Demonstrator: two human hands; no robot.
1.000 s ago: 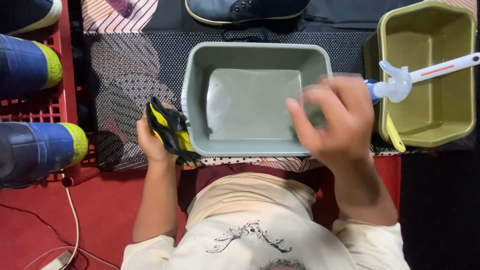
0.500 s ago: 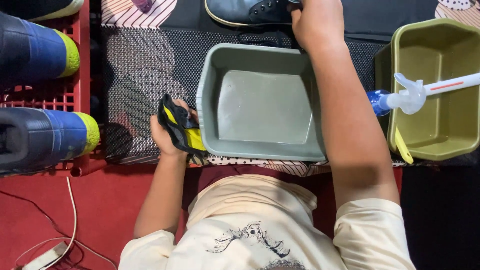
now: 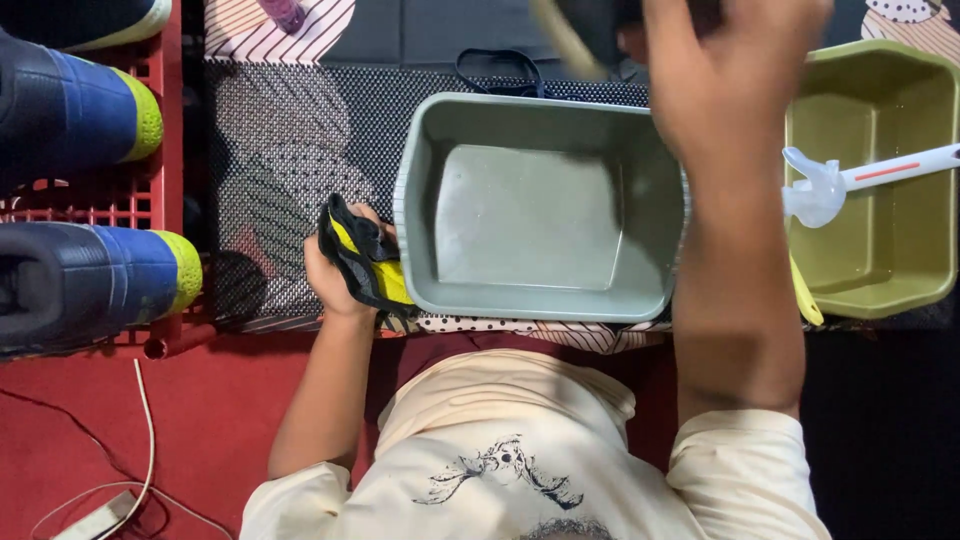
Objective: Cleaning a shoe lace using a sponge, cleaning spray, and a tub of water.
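Two basins sit side by side on a patterned mat: a grey rectangular basin (image 3: 540, 215) in the middle and an olive-green basin (image 3: 875, 180) to its right, with a white-handled brush (image 3: 860, 180) lying across the green one. Left hand (image 3: 335, 270) is closed around a black and yellow cloth (image 3: 365, 262), pressed against the grey basin's left wall. Right hand (image 3: 725, 70) is raised above the far right corner of the grey basin, blurred; it seems to grip a dark thing with a pale stick-like part (image 3: 565, 40), though I cannot tell what it is. Blue and yellow shoes (image 3: 90, 270) rest on a red crate (image 3: 130, 200) at the left
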